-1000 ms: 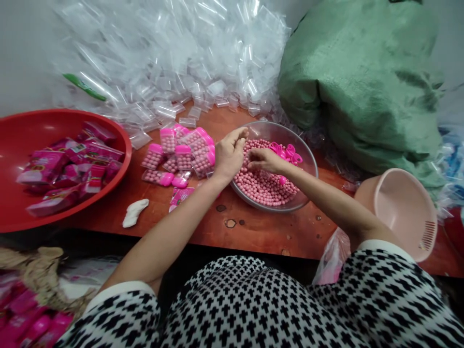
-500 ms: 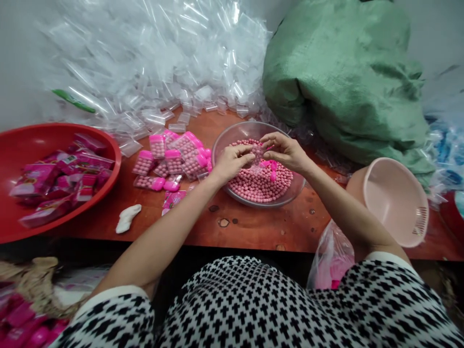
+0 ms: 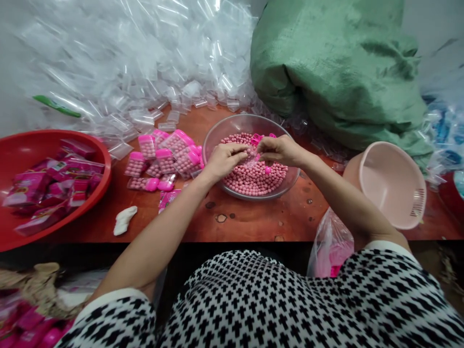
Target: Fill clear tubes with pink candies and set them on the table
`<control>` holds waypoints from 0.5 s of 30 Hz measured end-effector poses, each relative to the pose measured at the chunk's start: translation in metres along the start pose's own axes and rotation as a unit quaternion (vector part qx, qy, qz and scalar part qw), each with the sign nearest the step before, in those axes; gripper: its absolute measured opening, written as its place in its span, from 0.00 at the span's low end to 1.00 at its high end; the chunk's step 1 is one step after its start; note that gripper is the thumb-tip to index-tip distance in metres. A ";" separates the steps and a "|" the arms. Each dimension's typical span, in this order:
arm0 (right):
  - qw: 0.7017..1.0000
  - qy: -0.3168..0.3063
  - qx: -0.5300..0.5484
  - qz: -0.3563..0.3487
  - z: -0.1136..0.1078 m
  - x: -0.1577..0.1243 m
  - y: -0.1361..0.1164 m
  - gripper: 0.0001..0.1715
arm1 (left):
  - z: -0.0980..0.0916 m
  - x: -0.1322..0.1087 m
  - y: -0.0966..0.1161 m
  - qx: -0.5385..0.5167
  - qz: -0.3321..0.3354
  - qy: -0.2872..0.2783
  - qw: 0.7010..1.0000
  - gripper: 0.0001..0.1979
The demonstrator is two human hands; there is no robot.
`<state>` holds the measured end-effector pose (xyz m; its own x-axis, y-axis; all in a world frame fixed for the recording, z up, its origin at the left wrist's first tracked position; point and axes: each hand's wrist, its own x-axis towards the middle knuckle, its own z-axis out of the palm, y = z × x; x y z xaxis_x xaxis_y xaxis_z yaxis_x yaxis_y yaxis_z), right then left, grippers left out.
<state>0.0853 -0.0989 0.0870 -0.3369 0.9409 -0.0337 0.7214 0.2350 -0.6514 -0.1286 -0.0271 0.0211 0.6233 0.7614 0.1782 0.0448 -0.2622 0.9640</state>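
A clear plastic bowl point(image 3: 250, 195) full of small pink balls point(image 3: 253, 181) stands on the table in front of me. Over it, my left hand point(image 3: 226, 158) pinches a small clear plastic box point(image 3: 251, 159) with pink balls showing in it. Just to the right of this box is my right hand point(image 3: 281, 149), its fingers curled down and closed; what they hold, if anything, is hidden. Bright pink caps point(image 3: 256, 139) lie on the balls close to the right fingertips. Several filled boxes with pink caps point(image 3: 177, 150) are heaped left of the bowl.
A red basin point(image 3: 105, 186) with pink packets point(image 3: 31, 186) stands at left, a white crumpled piece point(image 3: 125, 220) near it. Empty clear boxes point(image 3: 145, 67) are piled behind. A green sack point(image 3: 337, 72) stands at back right; a pale pink basket point(image 3: 391, 188) lies tilted at right.
My right hand has curled its fingers downward beside the box; before, they were spread more around it. The left hand still holds the box. The view has shifted slightly.
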 end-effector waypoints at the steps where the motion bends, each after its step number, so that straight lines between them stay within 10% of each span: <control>1: 1.000 -0.007 0.007 0.027 -0.003 -0.004 0.001 0.08 | 0.000 0.000 0.000 -0.001 -0.004 0.018 1.000 0.13; 7: 0.955 -0.045 -0.223 0.191 -0.019 -0.026 0.012 0.14 | 0.002 -0.001 0.005 -0.173 -0.050 0.035 0.983 0.17; 15: 0.889 0.017 -0.315 0.333 0.025 0.002 0.012 0.23 | 0.002 -0.003 0.016 -0.228 -0.066 -0.004 0.971 0.23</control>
<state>0.0784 -0.1006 0.0602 0.3028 0.9264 -0.2238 0.9530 -0.2975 0.0579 -0.1284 -0.0352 0.0358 0.6424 0.7649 0.0469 -0.2236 0.1285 0.9662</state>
